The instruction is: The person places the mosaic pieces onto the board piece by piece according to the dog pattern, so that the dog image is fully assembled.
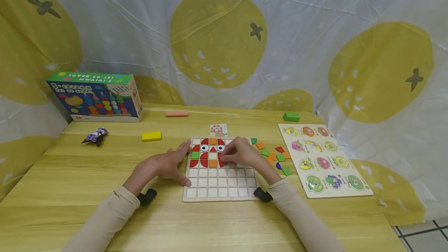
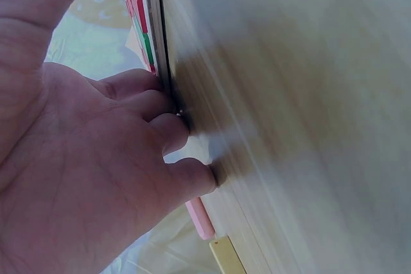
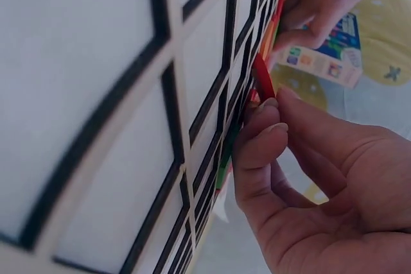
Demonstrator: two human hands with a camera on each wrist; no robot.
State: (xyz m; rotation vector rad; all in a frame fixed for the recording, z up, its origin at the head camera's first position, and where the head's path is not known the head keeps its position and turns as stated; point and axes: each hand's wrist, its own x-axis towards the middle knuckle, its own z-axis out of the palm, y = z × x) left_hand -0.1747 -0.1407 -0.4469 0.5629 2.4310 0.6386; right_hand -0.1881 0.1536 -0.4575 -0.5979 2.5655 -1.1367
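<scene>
A wooden grid board [image 1: 212, 182] lies on the table, its upper rows partly filled with red, orange, green and eye-marked tiles. My left hand [image 1: 168, 166] rests along the board's left edge, thumb and fingers spread; the left wrist view shows its fingertips at the board's side. Over the middle of the grid, my right hand [image 1: 241, 153] pinches a red tile [image 3: 264, 80] between thumb and fingers. The right wrist view has this tile tilted, close to the board surface. A small picture card [image 1: 218, 130] lies just beyond the board's far edge.
Loose coloured tiles [image 1: 272, 156] are scattered right of the board, beside a fruit puzzle board [image 1: 336, 170]. Behind lie a green block [image 1: 291, 117] and a pink stick [image 1: 176, 114]. At left are a yellow block [image 1: 151, 136], a small dark figure [image 1: 95, 137] and a toy box [image 1: 94, 98].
</scene>
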